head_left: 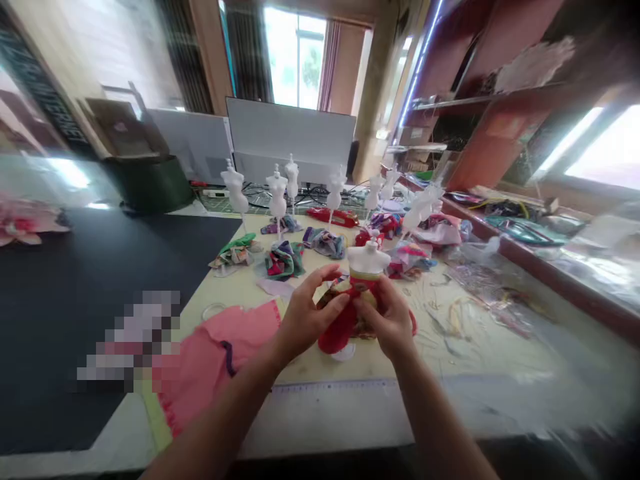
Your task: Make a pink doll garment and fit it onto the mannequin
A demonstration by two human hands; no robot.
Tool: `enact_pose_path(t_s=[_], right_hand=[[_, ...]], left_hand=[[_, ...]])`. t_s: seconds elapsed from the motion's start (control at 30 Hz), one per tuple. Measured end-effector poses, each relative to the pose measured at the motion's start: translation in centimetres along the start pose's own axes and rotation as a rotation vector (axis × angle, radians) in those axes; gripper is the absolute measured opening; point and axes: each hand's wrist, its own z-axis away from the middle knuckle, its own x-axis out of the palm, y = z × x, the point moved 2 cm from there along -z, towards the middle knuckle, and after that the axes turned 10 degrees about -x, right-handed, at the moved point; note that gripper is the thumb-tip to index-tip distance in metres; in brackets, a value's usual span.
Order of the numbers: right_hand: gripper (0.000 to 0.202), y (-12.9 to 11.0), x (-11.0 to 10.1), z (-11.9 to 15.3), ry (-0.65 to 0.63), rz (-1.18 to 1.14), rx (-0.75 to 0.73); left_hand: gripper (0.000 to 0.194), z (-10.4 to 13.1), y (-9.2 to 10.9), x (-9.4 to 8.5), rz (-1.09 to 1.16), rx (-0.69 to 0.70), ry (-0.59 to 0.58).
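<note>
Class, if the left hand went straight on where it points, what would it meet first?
Probably the red clothing on the white mannequin, which the left hand seems to touch; depth is unclear.

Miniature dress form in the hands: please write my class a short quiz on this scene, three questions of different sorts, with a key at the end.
1. Multiple choice: what are the left hand and right hand both holding against the miniature dress form?
A) a window curtain
B) red cloth
C) a green bin

2. True or false: the pink cloth on the table lies nearer to the left hand than to the right hand.

3. Fill in the blank: the other miniature dress forms, standing farther back, are ____ in colour.

Key: 1 B; 2 true; 3 white.
</note>
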Motion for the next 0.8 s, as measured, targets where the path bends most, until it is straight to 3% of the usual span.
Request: enact_pose_path(t_s=[0.2,0.4,0.47,0.63,0.8], right_hand=[[0.032,-0.2,-0.1,0.7,0.029,0.052,-0.029],[0.055,-1.5,-0.3,0.1,0.134,-0.021,-0.149],[0.056,-1.9,-0.6,-0.1,0.159,0.007,-0.171],[0.043,-2.7,-1.4,-0.8,0.159,0.039,-0.188],[0.037,-3.1,-2.0,-1.4,0.096,0.007,-0.135]], left_hand=[[0.034,-0.5,1.2,-0.1,-0.027,0.075,0.0],[0.057,-1.1,1.8,-0.2,0.042,0.18,-0.035],[0.059,-1.5,2.3,-0.4,0.023,0.224,-0.073],[0.043,-2.3,4.7,-1.4,-0.075,0.311,-0.19],[0.037,-3.3,5.9,-2.2,-0.084,0.284,-0.33]])
